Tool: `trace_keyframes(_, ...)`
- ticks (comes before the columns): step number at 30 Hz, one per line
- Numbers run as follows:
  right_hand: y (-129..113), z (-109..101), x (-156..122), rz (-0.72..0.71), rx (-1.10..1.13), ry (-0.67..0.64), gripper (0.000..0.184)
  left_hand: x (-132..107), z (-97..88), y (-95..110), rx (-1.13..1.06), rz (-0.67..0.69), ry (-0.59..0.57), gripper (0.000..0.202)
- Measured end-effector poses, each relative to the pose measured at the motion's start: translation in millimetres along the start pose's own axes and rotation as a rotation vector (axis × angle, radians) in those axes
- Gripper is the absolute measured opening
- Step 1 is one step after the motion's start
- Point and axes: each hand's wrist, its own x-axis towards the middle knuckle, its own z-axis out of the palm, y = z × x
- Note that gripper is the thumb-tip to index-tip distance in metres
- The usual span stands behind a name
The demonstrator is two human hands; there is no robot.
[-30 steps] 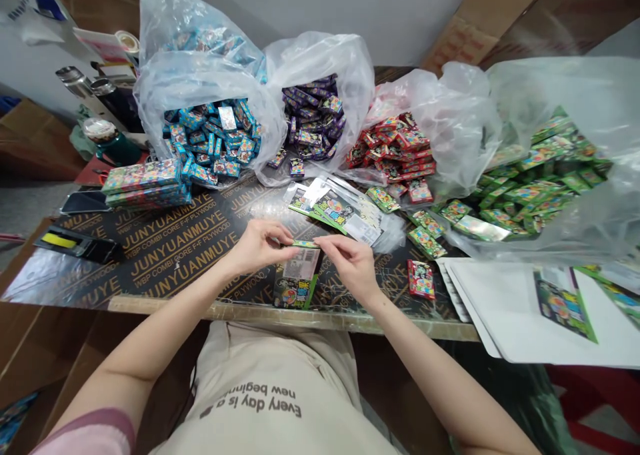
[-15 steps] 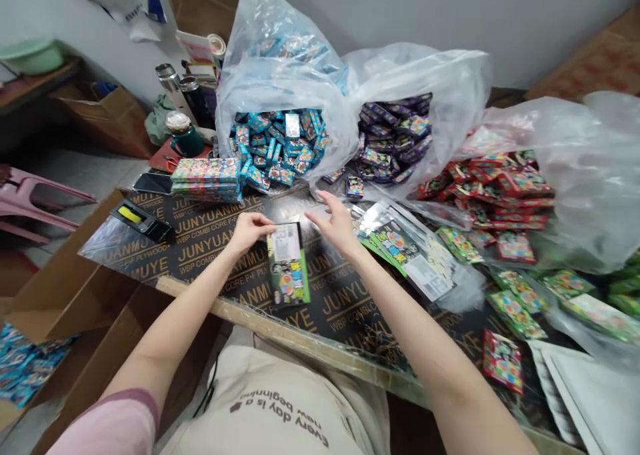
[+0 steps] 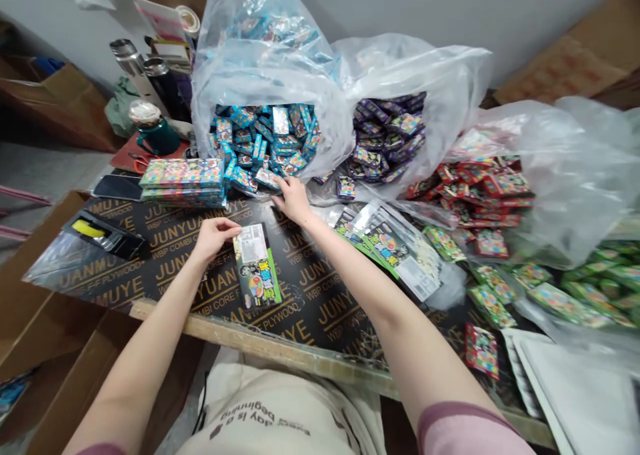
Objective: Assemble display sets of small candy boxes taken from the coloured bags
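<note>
My left hand (image 3: 216, 236) pinches the upper left corner of a flat printed packet (image 3: 259, 268), black and green with a pale label, lying on the dark table. My right hand (image 3: 294, 202) reaches to the mouth of a clear plastic bag (image 3: 325, 125). Its thumb and finger are apart, with a fingertip at the end of a small blue box (image 3: 267, 178). Many similar blue boxes (image 3: 260, 135) fill that bag. Right of my hand lie more flat printed packets (image 3: 385, 242), overlapping.
Further right are bags of purple boxes (image 3: 387, 135), red boxes (image 3: 493, 188) and green boxes (image 3: 605, 275). On the left stand a stack of wrapped boxes (image 3: 183, 182), a tape dispenser (image 3: 103, 232), a phone (image 3: 117, 187) and a green mug (image 3: 157, 135). An open carton (image 3: 45, 348) is below.
My right hand has moved left and away from me, from beside the packet to the blue boxes. My left hand still pinches the packet. The view has shifted.
</note>
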Motion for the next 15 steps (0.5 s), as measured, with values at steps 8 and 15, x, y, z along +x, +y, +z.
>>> trace_keyframes(8,50.1,-58.0,-181.1,0.242,0.084,0.324,0.028,-10.5,21.2,-15.1,0.094,-0.020,-0.057,0.033)
trace_keyframes(15,123.7,-135.9,-367.6,0.720,-0.323,0.355,0.028,-14.0,57.6,-15.2,0.737,0.217,-0.032,0.020)
